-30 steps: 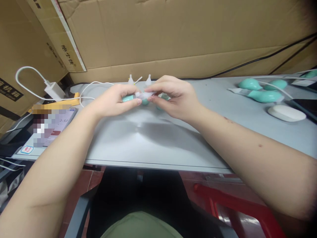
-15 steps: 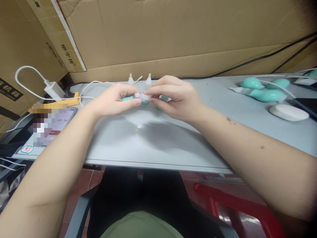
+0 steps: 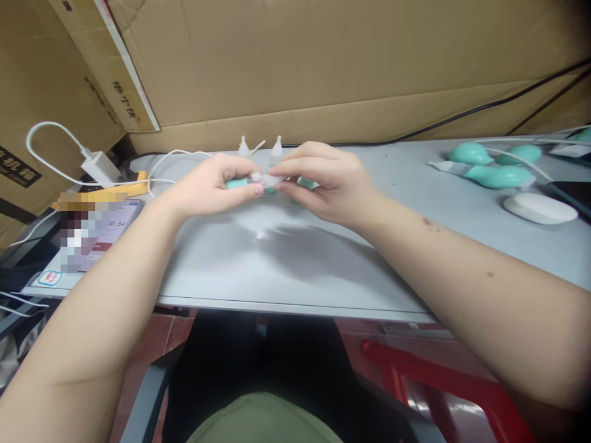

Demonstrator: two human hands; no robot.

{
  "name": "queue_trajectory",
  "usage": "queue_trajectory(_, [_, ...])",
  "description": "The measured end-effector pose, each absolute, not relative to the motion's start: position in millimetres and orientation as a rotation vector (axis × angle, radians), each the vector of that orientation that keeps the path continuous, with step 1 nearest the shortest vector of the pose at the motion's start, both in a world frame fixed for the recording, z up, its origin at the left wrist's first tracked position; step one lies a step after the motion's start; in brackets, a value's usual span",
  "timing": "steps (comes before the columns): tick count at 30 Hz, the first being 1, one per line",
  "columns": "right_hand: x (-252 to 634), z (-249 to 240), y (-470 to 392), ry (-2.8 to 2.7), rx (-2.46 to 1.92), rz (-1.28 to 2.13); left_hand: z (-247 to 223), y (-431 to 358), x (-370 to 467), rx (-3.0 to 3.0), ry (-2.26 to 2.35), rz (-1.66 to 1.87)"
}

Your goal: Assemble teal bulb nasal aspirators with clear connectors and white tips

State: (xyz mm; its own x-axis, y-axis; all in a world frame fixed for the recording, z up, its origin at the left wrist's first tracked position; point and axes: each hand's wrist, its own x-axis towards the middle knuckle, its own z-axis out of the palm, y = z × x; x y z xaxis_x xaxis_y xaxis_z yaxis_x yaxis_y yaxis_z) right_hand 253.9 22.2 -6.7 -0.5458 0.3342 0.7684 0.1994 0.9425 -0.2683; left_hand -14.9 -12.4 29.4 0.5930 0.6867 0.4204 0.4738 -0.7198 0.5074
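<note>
Your smooth, flat table [image 3: 231, 271] is plain pale grey. Above it, you have a slender turquoise piece [image 3: 236, 183] with translucent white against it. Near the table's back edge are 2 translucent white pointed nozzles [image 3: 277, 147]; towards its right end, glossy turquoise rounded bulbs [image 3: 502, 176] and a plain white oval case [image 3: 540, 209]. Behind the table, your upright cardboard panel [image 3: 351, 67] is brown.

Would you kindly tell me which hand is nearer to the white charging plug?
The left hand, to the right of the white charging plug; the right hand is farther right.
</note>
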Motion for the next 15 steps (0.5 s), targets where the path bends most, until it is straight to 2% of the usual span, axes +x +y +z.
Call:
queue_trajectory(5, [251.0, -8.3, 23.3, -2.109, -0.330, 0.196, 27.8, -10.8, -15.5, 2.507, 0.930, 0.901])
queue_trajectory(15, [247.5, -18.6, 29.0, -1.985, -0.369, 0.516, 27.2, -11.3, -15.3, 2.599, 1.010, 0.924])
